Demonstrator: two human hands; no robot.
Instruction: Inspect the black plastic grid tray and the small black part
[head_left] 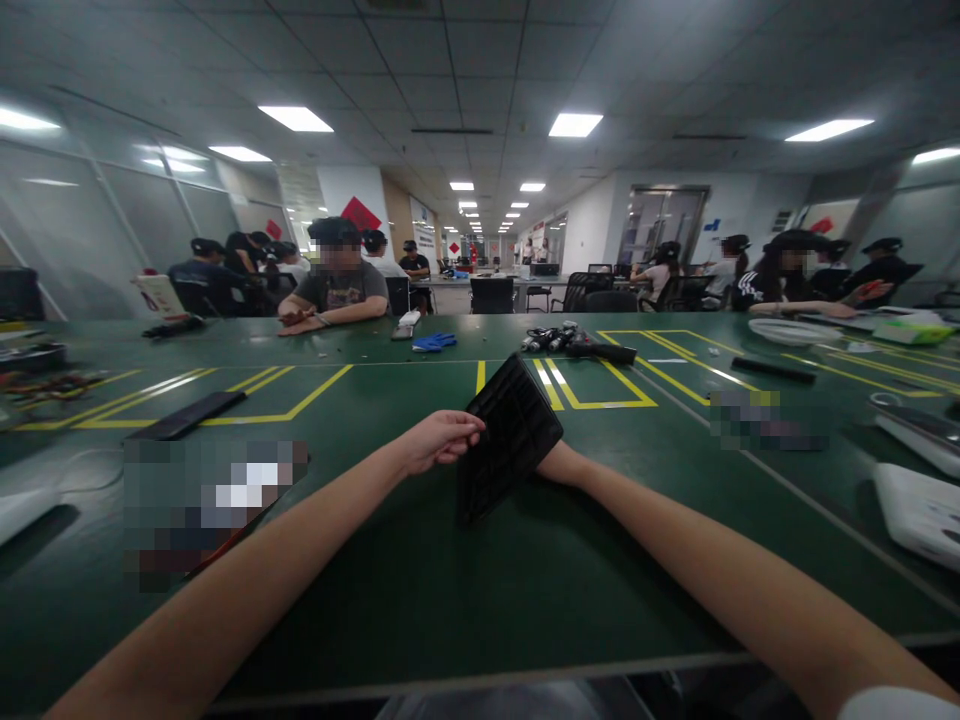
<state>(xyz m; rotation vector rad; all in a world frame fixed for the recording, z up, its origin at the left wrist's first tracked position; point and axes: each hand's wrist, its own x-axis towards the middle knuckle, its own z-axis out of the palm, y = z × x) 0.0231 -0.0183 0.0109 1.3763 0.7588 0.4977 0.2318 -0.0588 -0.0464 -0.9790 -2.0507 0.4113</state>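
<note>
A black rectangular tray [510, 435], its face divided by ridges into a grid of compartments, is held up tilted above the green table. My right hand [562, 464] grips it from behind at the lower right edge, with most of its fingers hidden by the tray. At the tray's left edge, my left hand [444, 440] is closed in a pinch, fingertips in front of the gridded face. Whatever lies between those fingertips is too small or dark to make out.
Yellow tape marks the green table [420, 610]. Blue gloves [433, 342] and a bundle of cables [559, 337] lie beyond the tray. Dark bars [187, 415] rest left and right. White devices [919, 510] stand at right. A person [341, 275] sits opposite; others sit farther back.
</note>
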